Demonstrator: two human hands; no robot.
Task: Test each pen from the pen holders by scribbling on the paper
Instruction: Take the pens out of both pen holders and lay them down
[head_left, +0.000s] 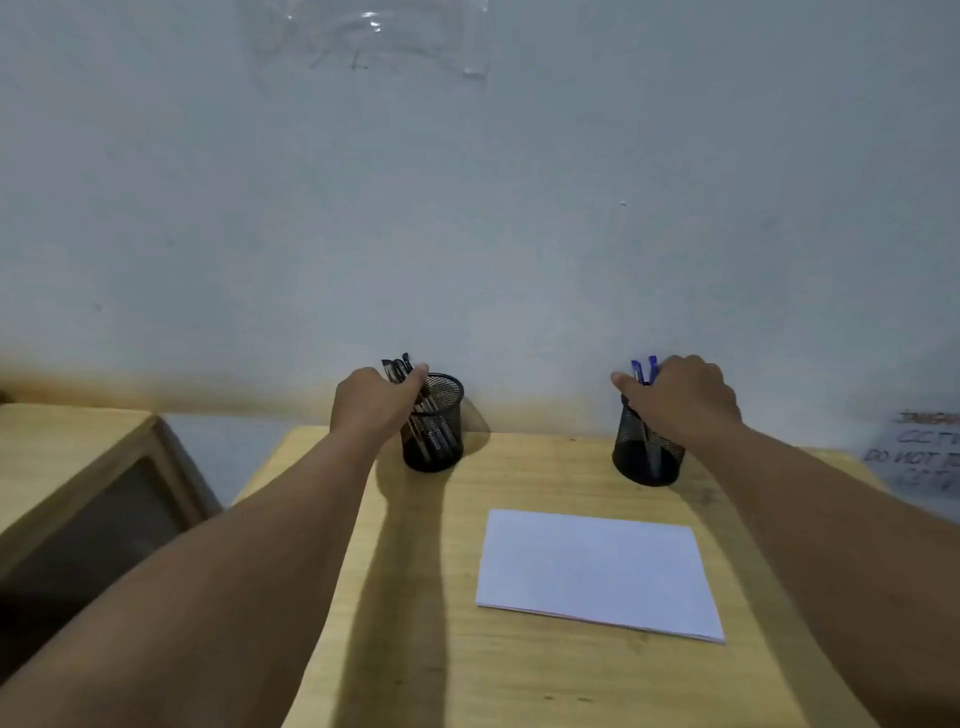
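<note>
Left hand (371, 402) fingers curled on black pens (397, 369), right hand (683, 397) fingers pinching blue pens (644, 370) in mesh holders

Desk (431, 597) btwn holders (435, 423) (645, 451) open; paper (597, 571) flat; wall (519, 234) behind.

At mid-frame, the left hand (375, 397) curls around black pens (399, 370) in a mesh cup (440, 436). To the right, the right hand (683, 392) grasps blue pens (643, 370) in a second cup (644, 457). White paper (597, 569) lies on the wooden desk (415, 623) below.
</note>
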